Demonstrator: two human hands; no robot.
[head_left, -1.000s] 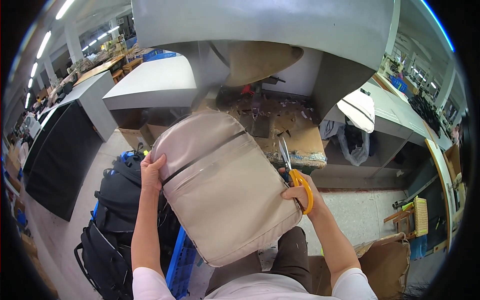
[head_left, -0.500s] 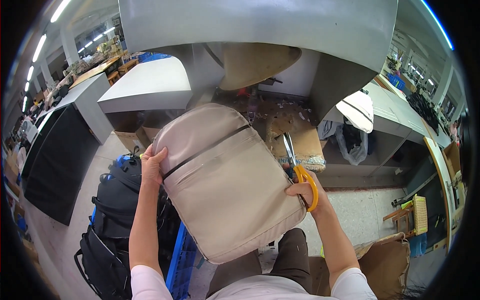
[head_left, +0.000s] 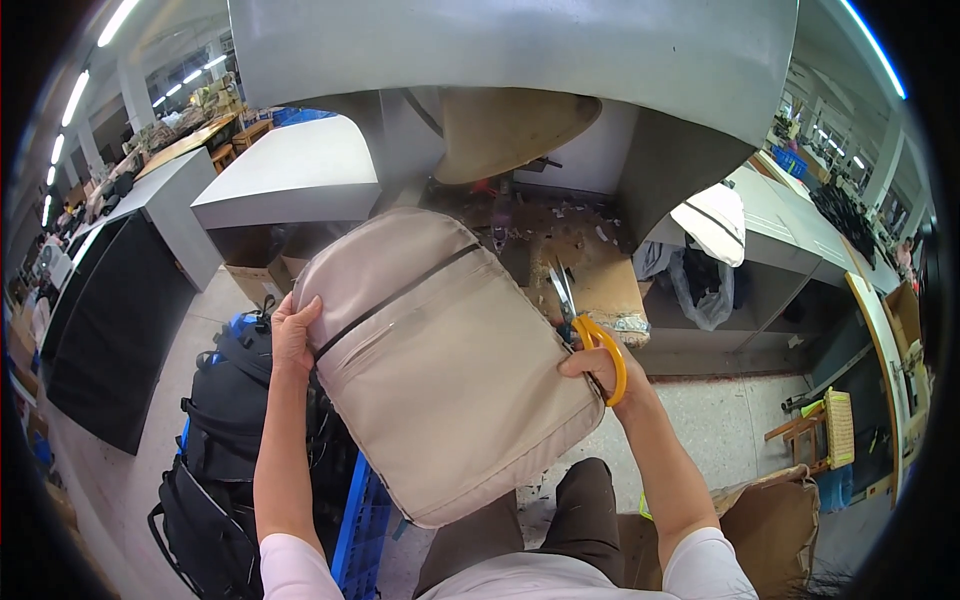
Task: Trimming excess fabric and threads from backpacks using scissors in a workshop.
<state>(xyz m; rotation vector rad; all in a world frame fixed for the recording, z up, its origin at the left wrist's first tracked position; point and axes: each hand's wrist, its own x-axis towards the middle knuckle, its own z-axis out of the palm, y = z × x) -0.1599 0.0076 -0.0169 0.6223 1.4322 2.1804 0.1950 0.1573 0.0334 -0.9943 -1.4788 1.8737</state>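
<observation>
A beige fabric bag panel (head_left: 455, 375) with a rounded top and a dark strip across it is held tilted above my lap. My left hand (head_left: 296, 335) pinches its upper left edge, thumb on the face and fingers mostly hidden behind. At the lower right edge, my right hand (head_left: 607, 375) grips the panel with its thumb on top. That same hand also holds a pair of scissors (head_left: 597, 345) with orange handles. Their blades point up and away, slightly parted, beside the panel's edge and not touching it.
A grey metal worktop (head_left: 520, 60) overhangs ahead, with a cardboard box (head_left: 590, 290) beneath. Black backpacks (head_left: 235, 400) are piled at left by a blue crate (head_left: 362, 530). A white panel (head_left: 712, 222) lies on the right-hand bench. A small wooden stool (head_left: 825, 435) and an open carton (head_left: 770, 530) stand right.
Both hands have shifted slightly left with the panel and the scissors. My grips look the same as before.
</observation>
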